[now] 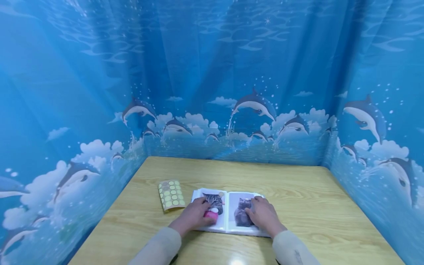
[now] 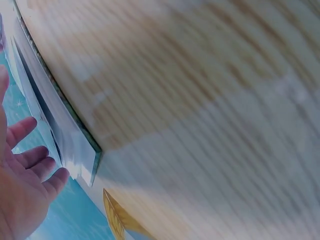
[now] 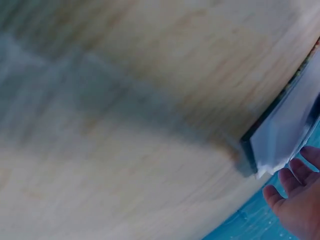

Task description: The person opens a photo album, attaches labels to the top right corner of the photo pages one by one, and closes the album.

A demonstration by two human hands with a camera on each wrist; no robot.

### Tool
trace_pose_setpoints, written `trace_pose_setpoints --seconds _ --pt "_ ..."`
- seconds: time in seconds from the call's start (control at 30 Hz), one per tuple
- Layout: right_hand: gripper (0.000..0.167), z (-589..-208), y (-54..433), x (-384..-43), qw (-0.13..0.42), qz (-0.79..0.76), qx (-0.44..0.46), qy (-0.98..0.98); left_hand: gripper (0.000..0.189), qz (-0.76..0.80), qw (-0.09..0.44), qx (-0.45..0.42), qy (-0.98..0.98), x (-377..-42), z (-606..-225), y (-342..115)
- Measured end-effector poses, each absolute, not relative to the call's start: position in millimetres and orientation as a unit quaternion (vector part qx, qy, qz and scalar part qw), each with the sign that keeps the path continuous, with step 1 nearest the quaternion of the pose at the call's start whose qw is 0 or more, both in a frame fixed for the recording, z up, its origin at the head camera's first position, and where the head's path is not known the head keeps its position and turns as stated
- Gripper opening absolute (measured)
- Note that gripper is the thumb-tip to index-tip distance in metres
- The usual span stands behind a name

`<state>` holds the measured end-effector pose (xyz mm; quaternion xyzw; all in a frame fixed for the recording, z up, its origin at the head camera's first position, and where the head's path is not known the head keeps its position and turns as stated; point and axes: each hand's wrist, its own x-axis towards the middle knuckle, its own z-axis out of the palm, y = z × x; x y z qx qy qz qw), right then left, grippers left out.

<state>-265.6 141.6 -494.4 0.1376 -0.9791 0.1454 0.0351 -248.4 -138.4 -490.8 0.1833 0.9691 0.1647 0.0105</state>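
Observation:
A photo album (image 1: 233, 201) lies spread open on the table, its pages facing up. The left page has a picture of a tabby cat (image 1: 215, 200) with a pink patch low on it; on the right page is a picture of a grey cat (image 1: 243, 218). My left hand (image 1: 195, 214) rests on the left page, fingers over the cat picture. On the outer part of the right page rests my right hand (image 1: 264, 214). Both wrist views show loosely spread fingers over the album's page edges (image 2: 75, 135), and neither hand grips anything.
Left of the album lies a slightly curled sheet of round yellow-green stickers (image 1: 172, 195). The wood-grain table (image 1: 304, 195) extends behind and to both sides. Blue curtains (image 1: 198, 73) printed with dolphins enclose its back and sides.

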Motion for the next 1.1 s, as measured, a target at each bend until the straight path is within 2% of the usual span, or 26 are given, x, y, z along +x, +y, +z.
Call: trace_pose_setpoints --seconds 0.2,0.47,0.83,1.1 --pt "0.057 -499 151 -259 0.030 0.161 0.137 -0.977 0.069 0.184 -0.008 0.187 0.965 -250 -490 -149" --pt "0.058 -508 156 -256 0.030 0.177 0.157 -0.971 0.064 0.200 -0.012 0.138 0.970 -251 -485 -163" --pt "0.063 -511 156 -255 0.011 0.161 0.168 -0.972 0.054 0.210 -0.070 0.138 0.965 -255 -479 -188" --pt "0.062 -507 156 -255 0.012 0.160 0.161 -0.974 0.052 0.215 -0.075 0.107 0.968 -259 -481 -205"
